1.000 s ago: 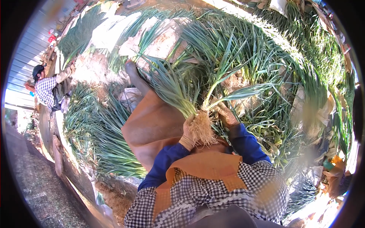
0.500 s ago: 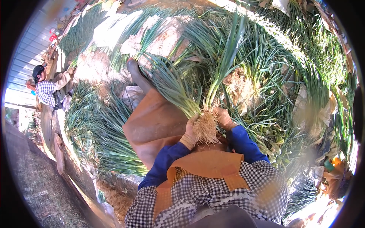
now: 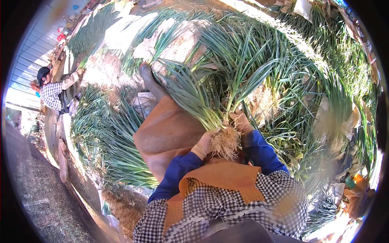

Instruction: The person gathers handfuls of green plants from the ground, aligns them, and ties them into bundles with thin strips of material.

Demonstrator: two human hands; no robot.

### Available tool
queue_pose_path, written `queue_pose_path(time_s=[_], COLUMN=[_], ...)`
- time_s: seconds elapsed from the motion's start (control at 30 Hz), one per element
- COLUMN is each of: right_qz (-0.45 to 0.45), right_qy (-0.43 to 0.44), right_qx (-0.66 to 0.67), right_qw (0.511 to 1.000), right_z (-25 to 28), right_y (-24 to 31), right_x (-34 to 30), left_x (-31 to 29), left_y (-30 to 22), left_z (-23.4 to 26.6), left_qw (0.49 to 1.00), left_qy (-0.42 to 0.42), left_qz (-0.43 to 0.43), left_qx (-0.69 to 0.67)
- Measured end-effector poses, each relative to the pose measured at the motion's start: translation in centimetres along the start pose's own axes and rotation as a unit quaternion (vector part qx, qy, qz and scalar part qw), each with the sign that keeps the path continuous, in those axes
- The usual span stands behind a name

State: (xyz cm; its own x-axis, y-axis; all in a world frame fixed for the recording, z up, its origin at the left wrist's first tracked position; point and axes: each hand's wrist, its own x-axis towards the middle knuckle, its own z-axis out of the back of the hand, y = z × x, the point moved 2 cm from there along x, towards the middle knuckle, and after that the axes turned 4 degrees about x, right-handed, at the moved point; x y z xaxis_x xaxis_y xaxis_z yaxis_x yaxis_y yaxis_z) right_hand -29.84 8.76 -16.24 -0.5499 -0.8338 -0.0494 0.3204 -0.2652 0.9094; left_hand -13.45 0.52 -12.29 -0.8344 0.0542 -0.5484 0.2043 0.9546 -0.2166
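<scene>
A bunch of green garlic (image 3: 198, 103) with long flat leaves lies tilted over my lap, its pale stems leading down to a tuft of tan roots (image 3: 225, 142). My left hand (image 3: 206, 142), with a tan wrist cover, is closed round the lower stems on the left, just above the roots. On the other side, my right hand (image 3: 242, 122) is closed on the base of some green garlic stalks (image 3: 231, 99) whose leaves fan up and to the right. Its fingertips are partly hidden. A brown apron (image 3: 170, 129) covers my legs, and one dark boot (image 3: 150, 81) sticks out ahead.
Heaps of green garlic lie to the left (image 3: 117, 141) and right (image 3: 279, 60). A pale sack (image 3: 144, 103) is beside my leg. At the far left a co-worker (image 3: 54, 91) in a checked top sits near a wooden board (image 3: 63, 160).
Both hands and the bunch have shifted slightly right. The stalks in my right hand, upright before, now lean to the right with their leaves spread. The co-worker's arm has stretched forward.
</scene>
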Motion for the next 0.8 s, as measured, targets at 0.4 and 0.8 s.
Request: queue_pose_path(time_s=[0.4, 0.8], right_qz=[-0.184, -0.171], right_qy=[-0.052, -0.071], right_qx=[-0.126, -0.211], right_qw=[0.973, 0.96], right_z=[0.4, 6.6], right_y=[1.9, -1.0], right_x=[-1.3, 2.2], left_x=[3.0, -2.9], left_y=[1.2, -1.0], left_z=[-0.1, 3.3], left_qw=[0.999, 0.991], left_qy=[-0.006, 0.008], left_qz=[-0.046, -0.111], left_qx=[-0.022, -0.076])
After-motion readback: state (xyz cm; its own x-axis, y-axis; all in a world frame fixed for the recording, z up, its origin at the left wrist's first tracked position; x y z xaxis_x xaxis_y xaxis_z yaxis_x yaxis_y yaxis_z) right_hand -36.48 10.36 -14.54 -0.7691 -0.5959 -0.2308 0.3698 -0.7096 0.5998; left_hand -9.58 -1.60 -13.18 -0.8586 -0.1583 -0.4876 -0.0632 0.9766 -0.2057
